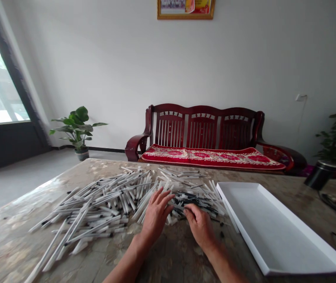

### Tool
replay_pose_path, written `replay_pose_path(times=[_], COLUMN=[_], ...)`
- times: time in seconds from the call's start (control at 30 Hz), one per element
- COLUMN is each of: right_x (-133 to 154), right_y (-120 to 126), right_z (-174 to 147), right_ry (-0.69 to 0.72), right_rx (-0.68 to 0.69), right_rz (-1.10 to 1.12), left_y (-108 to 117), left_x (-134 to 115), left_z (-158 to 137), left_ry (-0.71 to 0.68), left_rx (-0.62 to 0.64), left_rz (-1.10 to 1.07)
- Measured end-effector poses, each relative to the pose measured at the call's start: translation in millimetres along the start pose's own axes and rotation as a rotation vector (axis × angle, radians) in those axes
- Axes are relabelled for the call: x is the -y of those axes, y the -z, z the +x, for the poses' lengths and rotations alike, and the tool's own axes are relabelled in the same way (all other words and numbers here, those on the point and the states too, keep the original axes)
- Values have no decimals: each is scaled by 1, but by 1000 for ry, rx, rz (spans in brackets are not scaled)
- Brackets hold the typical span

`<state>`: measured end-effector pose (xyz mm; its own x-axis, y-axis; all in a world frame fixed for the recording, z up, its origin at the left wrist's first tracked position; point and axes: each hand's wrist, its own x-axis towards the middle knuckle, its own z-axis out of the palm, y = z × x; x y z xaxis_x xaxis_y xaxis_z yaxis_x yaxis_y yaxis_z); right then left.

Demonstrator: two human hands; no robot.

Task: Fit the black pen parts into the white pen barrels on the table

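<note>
Mottled grey-brown and faintly glossy, the tabletop (168, 261) spreads out nearest, with clock directions read from between the hands and twelve straight ahead. At three o'clock lies a long white tray (286, 232), smooth-walled, shallow and rectangular. The right hand (199, 225) is curled, thumb and forefinger drawn close together; the left hand (155, 210) has its fingers loosely fanned, thumb lowered. A slim pale piece (177, 206) shows between them — whether either hand grips it, I cannot tell. Just past the hands, at one o'clock, thin dark rods (206, 202) lie in a tangle. Slender, straight white tubes (109, 200), many black-tipped, sprawl in a criss-crossed heap from nine o'clock to twelve. A dark cylinder (321, 175) stands at two o'clock. Beyond the table, a glossy red-brown wooden sofa (203, 133) with slatted panels and scrolled arms sits at twelve, its seat under a red patterned cover (209, 156); at ten, a broad-leaved potted plant (81, 122). Behind is a plain, pale wall (126, 59) — a gilt-edged frame (185, 16) hangs high at twelve.
</note>
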<state>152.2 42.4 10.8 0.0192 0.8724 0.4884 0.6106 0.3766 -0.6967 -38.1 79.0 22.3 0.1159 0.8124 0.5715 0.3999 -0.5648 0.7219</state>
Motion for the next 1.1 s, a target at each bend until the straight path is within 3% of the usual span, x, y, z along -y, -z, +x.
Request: replay_pose_path(times=[0.07,0.13,0.27,0.37,0.47,0.57,0.77,0.93,1.1], right_x=[-2,-7,-18,-22,-23,-23,-24,-25,-26], right_y=[0,0,-3,-5,-7,-7,-4,-5,-7], right_z=[0,1,1,1,1,1,2,2,2], right_ry=[-10,-47,-122,-106,-81,-74,-31,1,25], right_rx=[-8,-43,-104,-83,-63,-78,-129,-127,-136], right_rz=[39,76,64,34,19,28,30,19,12], left_y=[1,4,18,34,50,62,83,112,124], left_x=[-3,-2,8,14,20,26,32,32,41], left_z=[1,2,4,5,6,7,11,23,27], left_ry=[-55,-69,-5,139,326,470,595,753,779], left_rx=[97,82,-163,-309,-365,-356,-341,-192,-116], left_rz=[102,157,338,576,722,738,749,891,1041])
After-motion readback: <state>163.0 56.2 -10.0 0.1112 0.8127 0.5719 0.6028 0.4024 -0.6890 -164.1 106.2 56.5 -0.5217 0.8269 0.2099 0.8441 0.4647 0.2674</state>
